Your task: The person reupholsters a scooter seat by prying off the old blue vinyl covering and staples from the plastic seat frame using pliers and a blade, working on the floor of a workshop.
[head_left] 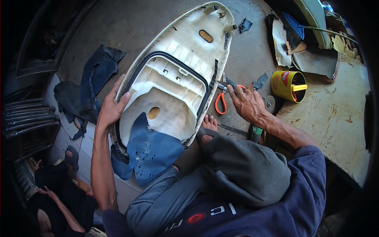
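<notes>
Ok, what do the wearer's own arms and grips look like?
The left grip and right grip are bare human hands, ungloved. Both forearms are lean and uncovered, with nothing worn at the wrists; raised veins show on the right one. Dark navy-blue fabric sleeves reach roughly to the elbows.

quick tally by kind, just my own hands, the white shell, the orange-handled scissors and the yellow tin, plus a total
left hand: 1
right hand: 1
white shell: 1
orange-handled scissors: 1
yellow tin: 1
total: 5
</notes>
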Tool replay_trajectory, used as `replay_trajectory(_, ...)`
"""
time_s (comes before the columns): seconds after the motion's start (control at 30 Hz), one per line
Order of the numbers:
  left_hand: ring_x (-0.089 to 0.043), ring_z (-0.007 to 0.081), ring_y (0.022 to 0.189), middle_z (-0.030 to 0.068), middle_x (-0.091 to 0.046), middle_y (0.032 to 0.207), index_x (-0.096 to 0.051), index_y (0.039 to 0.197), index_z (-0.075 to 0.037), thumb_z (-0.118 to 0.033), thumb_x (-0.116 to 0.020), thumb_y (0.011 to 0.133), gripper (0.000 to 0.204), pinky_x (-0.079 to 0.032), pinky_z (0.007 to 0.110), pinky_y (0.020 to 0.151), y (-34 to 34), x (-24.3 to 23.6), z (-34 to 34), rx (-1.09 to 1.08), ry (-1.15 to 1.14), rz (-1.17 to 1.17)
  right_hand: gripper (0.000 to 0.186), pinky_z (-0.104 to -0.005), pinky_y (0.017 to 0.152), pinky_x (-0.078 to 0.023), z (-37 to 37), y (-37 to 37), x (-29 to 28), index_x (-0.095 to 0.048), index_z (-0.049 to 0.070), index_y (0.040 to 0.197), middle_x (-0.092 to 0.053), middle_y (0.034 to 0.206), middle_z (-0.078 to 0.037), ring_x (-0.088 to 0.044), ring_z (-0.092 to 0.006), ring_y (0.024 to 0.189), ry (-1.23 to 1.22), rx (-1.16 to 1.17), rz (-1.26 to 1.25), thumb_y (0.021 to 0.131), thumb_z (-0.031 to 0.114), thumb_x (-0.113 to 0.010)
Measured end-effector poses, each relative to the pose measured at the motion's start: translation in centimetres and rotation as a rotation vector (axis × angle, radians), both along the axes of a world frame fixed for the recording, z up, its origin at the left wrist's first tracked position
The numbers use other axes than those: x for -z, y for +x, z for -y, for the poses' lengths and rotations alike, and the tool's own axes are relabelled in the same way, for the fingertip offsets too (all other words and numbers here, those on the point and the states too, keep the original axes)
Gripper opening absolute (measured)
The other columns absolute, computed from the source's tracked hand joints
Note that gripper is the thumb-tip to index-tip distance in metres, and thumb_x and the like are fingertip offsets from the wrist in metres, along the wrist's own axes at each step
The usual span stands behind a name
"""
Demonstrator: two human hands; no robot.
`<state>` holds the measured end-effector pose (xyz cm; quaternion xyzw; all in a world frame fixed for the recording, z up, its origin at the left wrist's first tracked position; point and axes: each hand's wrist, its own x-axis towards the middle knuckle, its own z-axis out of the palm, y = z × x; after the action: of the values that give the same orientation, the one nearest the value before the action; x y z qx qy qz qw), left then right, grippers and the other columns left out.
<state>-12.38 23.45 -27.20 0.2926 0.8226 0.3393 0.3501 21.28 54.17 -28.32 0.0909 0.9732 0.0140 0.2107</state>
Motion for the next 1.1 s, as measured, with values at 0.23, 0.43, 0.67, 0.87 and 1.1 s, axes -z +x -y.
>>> replay_trajectory(0.23, -0.049, 0.0315, 0.138, 0.02, -0.055, 0.145, -0.044, 0.153, -0.009, -0.042, -0.068, 0.094, 0.072, -0.037, 0.038, 0.114, -0.6, -0.4, -0.3, -0.021, 0.0, 0.14, 0.063, -0.0466, 0.078, -0.056, -0.6, 1.3, 1.6, -0.053, 0.002, 0.142, -0.068, 0.101, -0.021, -0.07, -0.0363, 0.09, -0.464, 0.364, -0.1, 0.081, 0.015, -0.065)
replay_trajectory(0.43, -0.046, 0.032, 0.141, 0.0203, -0.051, 0.15, -0.043, 0.153, -0.008, -0.043, -0.068, 0.094, 0.072, -0.035, 0.037, 0.116, -0.3, 0.3, 0.6, 0.031, -0.037, 0.037, 0.059, -0.0478, 0.074, -0.056, -0.5, -0.4, -0.4, -0.054, 0.004, 0.142, -0.068, 0.104, -0.02, -0.071, -0.0356, 0.086, -0.248, 0.19, 0.034, 0.084, 0.014, -0.062)
replay_trajectory(0.67, -0.052, 0.0277, 0.134, 0.0193, -0.058, 0.142, -0.045, 0.152, -0.007, -0.045, -0.07, 0.093, 0.075, -0.038, 0.036, 0.112, -0.7, 0.1, -0.5, 0.003, 0.019, 0.066, 0.052, -0.0383, 0.059, -0.058, 0.6, -2.3, -0.4, -0.047, -0.006, 0.144, -0.064, 0.093, -0.018, -0.071, -0.028, 0.074, 0.044, -0.124, 0.207, 0.095, 0.011, -0.052)
replay_trajectory(0.87, -0.05, 0.031, 0.137, 0.021, -0.056, 0.143, -0.045, 0.152, -0.007, -0.04, -0.073, 0.092, 0.074, -0.037, 0.037, 0.113, -1.0, 0.8, 0.1, 0.035, 0.026, 0.015, 0.062, -0.0484, 0.071, -0.057, -1.8, -1.5, 0.9, -0.05, 0.002, 0.144, -0.067, 0.114, -0.025, -0.07, -0.0403, 0.085, -0.362, 0.221, 0.092, 0.084, 0.013, -0.063)
replay_trajectory(1.1, -0.049, 0.0315, 0.138, 0.0207, -0.053, 0.147, -0.044, 0.152, -0.007, -0.041, -0.068, 0.094, 0.071, -0.037, 0.038, 0.114, -0.4, 0.6, 0.9, 0.01, 0.017, 0.032, 0.06, -0.0453, 0.063, -0.055, 0.7, -1.0, -1.5, -0.052, 0.004, 0.144, -0.066, 0.101, -0.02, -0.069, -0.0331, 0.071, -0.093, 0.019, 0.116, 0.085, 0.009, -0.058)
